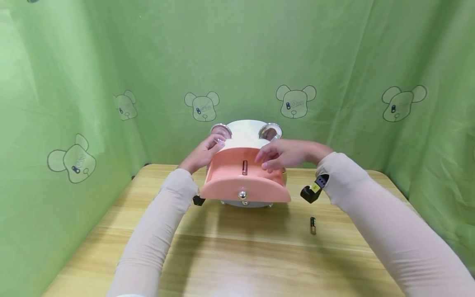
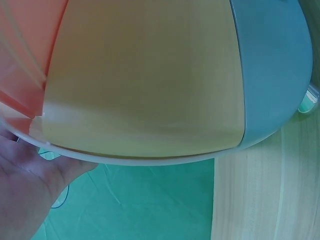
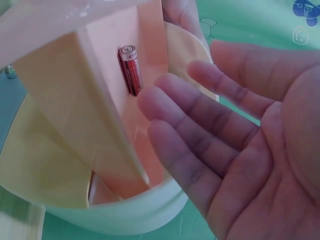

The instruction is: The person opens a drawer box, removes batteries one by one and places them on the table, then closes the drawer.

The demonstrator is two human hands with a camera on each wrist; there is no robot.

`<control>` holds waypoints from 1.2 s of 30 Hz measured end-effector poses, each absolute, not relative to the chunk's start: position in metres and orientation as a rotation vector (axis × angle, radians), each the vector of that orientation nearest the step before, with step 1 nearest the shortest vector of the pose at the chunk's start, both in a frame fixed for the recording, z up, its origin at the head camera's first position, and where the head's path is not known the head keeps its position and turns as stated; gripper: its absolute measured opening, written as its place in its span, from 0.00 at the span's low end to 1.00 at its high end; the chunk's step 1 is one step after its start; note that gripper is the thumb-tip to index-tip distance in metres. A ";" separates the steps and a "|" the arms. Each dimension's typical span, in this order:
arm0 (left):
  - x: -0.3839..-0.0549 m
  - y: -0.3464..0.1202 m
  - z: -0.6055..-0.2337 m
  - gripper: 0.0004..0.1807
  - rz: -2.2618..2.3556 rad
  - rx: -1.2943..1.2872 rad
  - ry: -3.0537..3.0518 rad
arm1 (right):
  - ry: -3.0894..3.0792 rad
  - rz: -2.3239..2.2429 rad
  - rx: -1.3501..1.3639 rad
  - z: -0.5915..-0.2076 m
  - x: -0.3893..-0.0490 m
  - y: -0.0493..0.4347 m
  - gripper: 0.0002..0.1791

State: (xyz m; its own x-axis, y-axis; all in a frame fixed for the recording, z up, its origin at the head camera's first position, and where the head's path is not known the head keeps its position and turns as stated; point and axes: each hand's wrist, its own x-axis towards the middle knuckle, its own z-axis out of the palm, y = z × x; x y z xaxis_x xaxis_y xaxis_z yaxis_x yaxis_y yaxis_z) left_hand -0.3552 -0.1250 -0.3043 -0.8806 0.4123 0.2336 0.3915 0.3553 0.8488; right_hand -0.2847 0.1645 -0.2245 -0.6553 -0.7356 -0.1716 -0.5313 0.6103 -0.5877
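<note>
A small drawer box (image 1: 245,131) with a white rounded top stands on the table, its pink drawer (image 1: 243,187) pulled out towards me. Inside the drawer lies a red battery (image 3: 131,71). My left hand (image 1: 202,154) holds the box's upper left edge, beside the left silver bell-shaped knob (image 1: 221,130); some of its fingers are hidden behind the edge. Over the drawer's right side hovers my right hand (image 1: 283,153), fingers loosely bent with nothing in them. In the right wrist view its fingertips (image 3: 162,131) are near the battery but apart from it.
Another battery (image 1: 313,225), dark with a copper end, lies on the wooden table (image 1: 237,264) right of the box. Green curtains (image 1: 245,49) with bear prints enclose the table behind and at both sides. A second silver bell-shaped knob (image 1: 270,131) tops the box.
</note>
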 end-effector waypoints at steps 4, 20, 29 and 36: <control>-0.355 -0.124 -0.304 0.18 1.593 0.757 2.571 | 2.402 -0.715 -0.975 -0.224 -0.286 0.162 0.21; -0.357 -0.124 -0.303 0.17 1.617 0.786 2.567 | 2.411 -0.628 -0.952 -0.222 -0.293 0.153 0.23; -0.358 -0.123 -0.304 0.16 1.614 0.791 2.574 | 2.397 -0.563 -0.955 -0.223 -0.298 0.150 0.24; -0.358 -0.124 -0.303 0.17 1.602 0.782 2.590 | 2.332 -0.579 -0.908 -0.222 -0.300 0.148 0.25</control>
